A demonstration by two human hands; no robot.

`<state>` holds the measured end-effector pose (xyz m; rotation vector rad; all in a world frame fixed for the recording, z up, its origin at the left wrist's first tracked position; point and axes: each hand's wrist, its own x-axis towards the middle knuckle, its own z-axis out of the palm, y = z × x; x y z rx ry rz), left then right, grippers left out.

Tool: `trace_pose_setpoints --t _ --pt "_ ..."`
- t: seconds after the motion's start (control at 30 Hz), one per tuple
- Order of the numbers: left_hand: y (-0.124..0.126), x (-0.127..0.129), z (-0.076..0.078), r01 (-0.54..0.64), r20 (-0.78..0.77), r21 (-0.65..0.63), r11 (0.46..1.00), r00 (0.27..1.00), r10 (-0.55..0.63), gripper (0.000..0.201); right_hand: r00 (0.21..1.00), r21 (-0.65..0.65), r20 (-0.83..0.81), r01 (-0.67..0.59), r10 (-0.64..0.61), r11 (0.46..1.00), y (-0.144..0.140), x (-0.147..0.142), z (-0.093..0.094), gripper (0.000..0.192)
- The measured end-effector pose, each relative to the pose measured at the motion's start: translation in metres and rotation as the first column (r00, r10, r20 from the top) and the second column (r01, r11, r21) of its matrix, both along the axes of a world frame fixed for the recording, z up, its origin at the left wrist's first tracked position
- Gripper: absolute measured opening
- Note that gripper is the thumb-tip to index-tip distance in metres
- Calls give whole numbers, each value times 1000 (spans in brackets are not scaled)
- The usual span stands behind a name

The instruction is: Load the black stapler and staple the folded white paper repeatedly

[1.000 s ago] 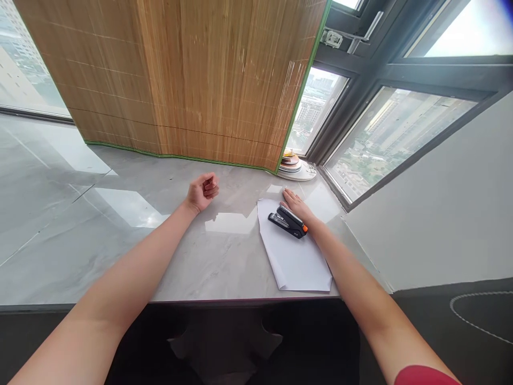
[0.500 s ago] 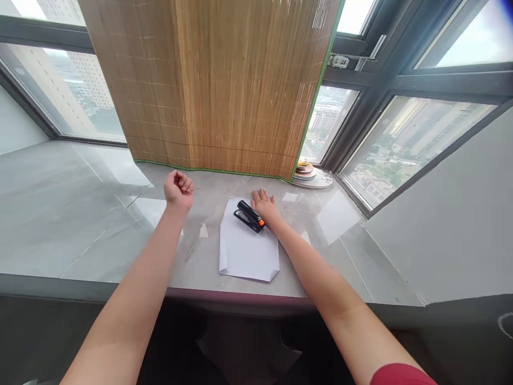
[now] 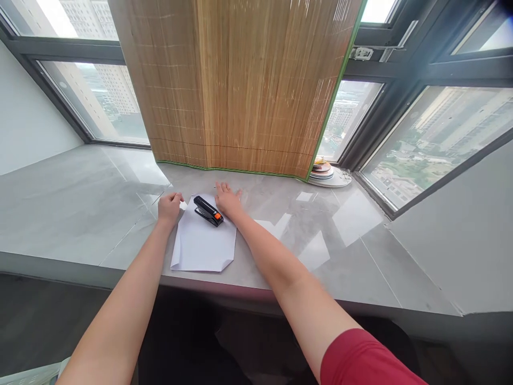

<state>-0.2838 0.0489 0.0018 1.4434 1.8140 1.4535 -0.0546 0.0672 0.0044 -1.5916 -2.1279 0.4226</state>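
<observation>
A stack of white paper with curled lower corners lies on the grey stone sill. On its upper part rests a black stapler with an orange patch at its near end. My right hand is flat at the paper's upper right edge, close beside the stapler, its fingers spread. Just off the paper's upper left edge, my left hand is closed in a loose fist, with nothing visible in it; its palm side is hidden.
A bamboo blind with a green edge hangs down to the back of the sill. Several stacked plates stand in the right back corner by the windows. A white wall rises at the right.
The paper and stapler have shifted left along the sill, my right hand moving with them. My left hand has come down nearer the paper and closed more. The view has turned slightly.
</observation>
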Motion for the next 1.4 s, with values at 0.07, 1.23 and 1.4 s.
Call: trace_pose_setpoints --t 0.07,1.23,1.4 --pt "0 0 -1 -9 -46 -12 1000 999 8 25 998 63 -59 16 -12 998 -8 11 7 61" --pt "-15 18 7 292 143 102 951 942 -305 13 828 282 -498 -126 257 951 -85 77 7 41" --pt "-20 18 14 212 673 139 967 696 -250 30 821 196 -534 -116 205 974 -82 71 4 43"
